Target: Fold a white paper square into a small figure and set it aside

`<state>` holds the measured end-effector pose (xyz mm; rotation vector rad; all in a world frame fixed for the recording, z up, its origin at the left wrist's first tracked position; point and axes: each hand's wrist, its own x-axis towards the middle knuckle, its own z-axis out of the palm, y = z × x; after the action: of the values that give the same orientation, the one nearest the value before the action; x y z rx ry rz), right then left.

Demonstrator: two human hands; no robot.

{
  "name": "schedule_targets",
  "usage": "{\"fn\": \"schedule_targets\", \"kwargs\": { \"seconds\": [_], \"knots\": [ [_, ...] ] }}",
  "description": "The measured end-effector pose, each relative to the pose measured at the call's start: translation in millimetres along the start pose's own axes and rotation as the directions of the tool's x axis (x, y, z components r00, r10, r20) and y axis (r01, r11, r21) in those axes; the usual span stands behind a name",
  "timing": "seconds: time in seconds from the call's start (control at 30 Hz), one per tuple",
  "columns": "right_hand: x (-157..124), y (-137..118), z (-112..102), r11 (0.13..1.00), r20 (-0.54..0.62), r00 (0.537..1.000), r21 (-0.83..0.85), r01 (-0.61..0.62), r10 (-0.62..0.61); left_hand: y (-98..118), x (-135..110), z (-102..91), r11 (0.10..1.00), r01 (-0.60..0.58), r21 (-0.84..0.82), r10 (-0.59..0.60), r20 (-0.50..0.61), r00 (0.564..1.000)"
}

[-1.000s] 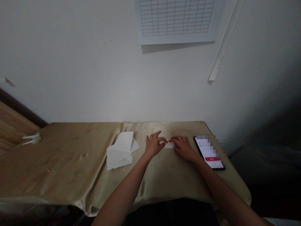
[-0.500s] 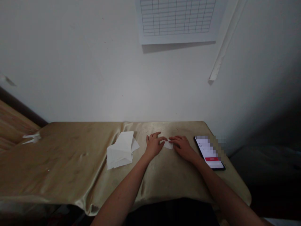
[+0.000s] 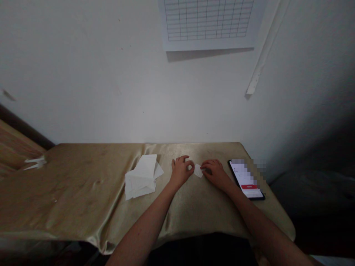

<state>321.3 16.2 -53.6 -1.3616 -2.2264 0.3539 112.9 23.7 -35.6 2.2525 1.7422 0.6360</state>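
Half a second ago the index finger of my left hand reached out over the small white paper; now it curls back to meet the thumb in a ring, and the paper lies turned a little, more of its face showing between my hands.

Closest to me, my two bare forearms come in over the near edge of the satiny gold cloth, which hangs in a bunched fold left of my left arm. Something dark fills the gap below the edge. To the left lies a loose pile of white sheets, overlapping at odd angles, well apart from my left hand. On the other side a phone lies face up, slanted, with a red bar on its lit screen, just beside my right wrist.

My hands stay apart, one on each side of the paper, low over the cloth. My left fingertips sit just beside its left corner; I cannot tell whether they touch it. My right hand has its bent fingers at the paper's right edge, though whether they pinch it I cannot tell.

Farther off, white scraps lie at the left end. Behind everything rises the pale wall, bearing a whitish strip and a sheet with a printed grid.
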Motion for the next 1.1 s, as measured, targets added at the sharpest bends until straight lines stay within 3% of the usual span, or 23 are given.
{"fn": "schedule_targets", "kwargs": {
  "seconds": [0.47, 0.7, 1.1],
  "knots": [
    [2, 0, 3, 0.999, -0.024, 0.999, 0.028, -0.02, 0.02, 0, 2, 6.7, 1.0, -0.009, 0.008, 0.009, -0.013, 1.0],
    [0, -1, 3, 0.998, -0.046, 0.999, 0.057, -0.018, 0.02, 1, 3, 1.1, 1.0, 0.005, 0.002, -0.005, 0.028, 1.0],
    [1, 5, 9, 0.997, -0.074, 0.997, 0.074, 0.016, -0.01, 11, -7, -7.7, 0.991, -0.016, 0.13, 0.01, 0.049, 0.999]
  ]
}}
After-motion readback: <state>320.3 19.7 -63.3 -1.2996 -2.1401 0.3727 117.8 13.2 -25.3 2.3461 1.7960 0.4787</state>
